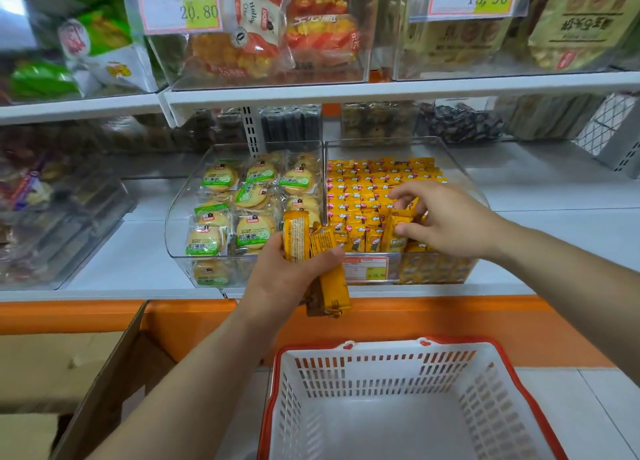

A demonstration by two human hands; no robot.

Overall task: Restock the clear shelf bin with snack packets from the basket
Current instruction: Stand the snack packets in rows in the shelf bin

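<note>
The clear shelf bin (465,179) on the white shelf holds rows of small yellow snack packets (363,196). My right hand (446,220) reaches into the bin and pinches one yellow packet (398,229) between thumb and fingers at the front row. My left hand (287,272) is in front of the bin's left corner and grips a bundle of several yellow packets (313,251), some sticking up, some hanging below the palm. The white basket with a red rim (388,350) stands below on the floor; no packets show inside it.
A second clear bin (183,196) with round biscuit packs sits left of the yellow one. An upper shelf (381,90) with more clear bins hangs overhead. An open cardboard box (114,373) stands at lower left. An orange ledge (450,310) runs under the shelf.
</note>
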